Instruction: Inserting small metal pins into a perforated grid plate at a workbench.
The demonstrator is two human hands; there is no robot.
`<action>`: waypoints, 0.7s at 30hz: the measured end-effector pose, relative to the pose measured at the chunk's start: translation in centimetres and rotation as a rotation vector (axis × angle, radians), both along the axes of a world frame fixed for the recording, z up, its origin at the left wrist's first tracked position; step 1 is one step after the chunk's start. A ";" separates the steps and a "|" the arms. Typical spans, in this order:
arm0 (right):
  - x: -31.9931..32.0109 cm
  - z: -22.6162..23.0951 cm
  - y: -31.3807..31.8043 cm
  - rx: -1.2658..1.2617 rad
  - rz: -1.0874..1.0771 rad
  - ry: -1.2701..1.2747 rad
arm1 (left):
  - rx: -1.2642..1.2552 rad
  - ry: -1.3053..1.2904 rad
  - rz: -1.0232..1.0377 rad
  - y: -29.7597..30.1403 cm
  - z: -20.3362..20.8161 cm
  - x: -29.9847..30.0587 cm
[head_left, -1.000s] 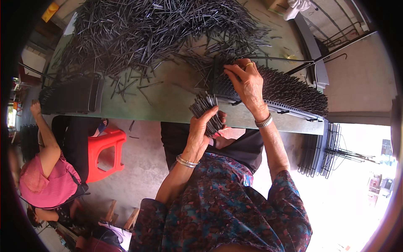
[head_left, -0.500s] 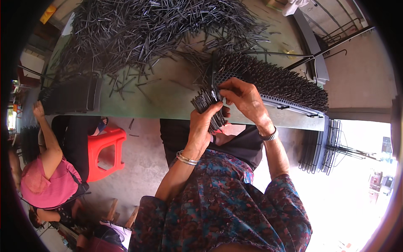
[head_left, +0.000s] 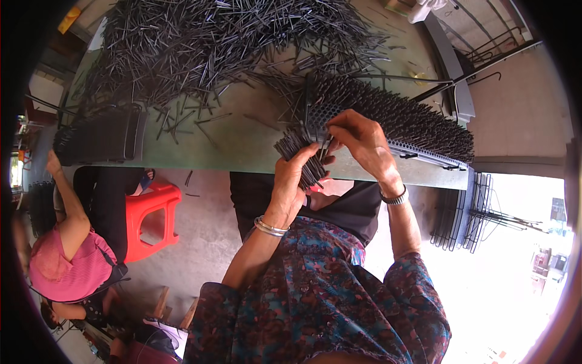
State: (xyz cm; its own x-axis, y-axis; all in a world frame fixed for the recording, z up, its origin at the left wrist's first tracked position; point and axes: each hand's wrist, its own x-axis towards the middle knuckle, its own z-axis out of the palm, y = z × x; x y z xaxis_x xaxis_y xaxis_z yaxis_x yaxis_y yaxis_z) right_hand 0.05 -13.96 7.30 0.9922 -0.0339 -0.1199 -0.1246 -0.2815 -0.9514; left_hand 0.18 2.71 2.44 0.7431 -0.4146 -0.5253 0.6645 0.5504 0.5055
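rod bundle: lower part hidden by left hand | rod pile: cut off at top edge

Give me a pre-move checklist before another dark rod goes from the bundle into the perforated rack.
1. Bundle of rods gripped in the left hand: ok.
2. Right hand fingers at the bundle's top, pinching a rod: ok; one rod or several, cannot tell.
3. Perforated rack lies flat on the green table within reach: ok.
4. Free holes at the rack's near left corner: ok, some show.
5. Loose rod pile stocked: ok.
6. Co-worker in pink away from the rack: ok.
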 end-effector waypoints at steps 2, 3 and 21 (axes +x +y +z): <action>0.0 0.8 -0.1 -0.030 -0.070 -0.047 | -0.010 0.033 0.026 0.2 -0.8 0.3; 0.0 1.2 -0.1 -0.060 -0.143 -0.095 | -0.005 0.042 0.051 0.3 -1.3 0.5; 4.2 -1.9 -1.7 -0.411 -0.332 -0.470 | 0.009 0.022 -0.037 0.0 -2.0 -0.1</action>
State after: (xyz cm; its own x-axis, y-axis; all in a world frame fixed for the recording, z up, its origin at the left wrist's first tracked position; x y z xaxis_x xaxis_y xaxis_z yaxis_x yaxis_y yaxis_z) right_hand 4.24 -15.62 5.45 0.8650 -0.2944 0.4064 0.1321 -0.6477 -0.7504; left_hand 0.10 2.68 0.47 0.7156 -0.4364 -0.5454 0.6952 0.5208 0.4955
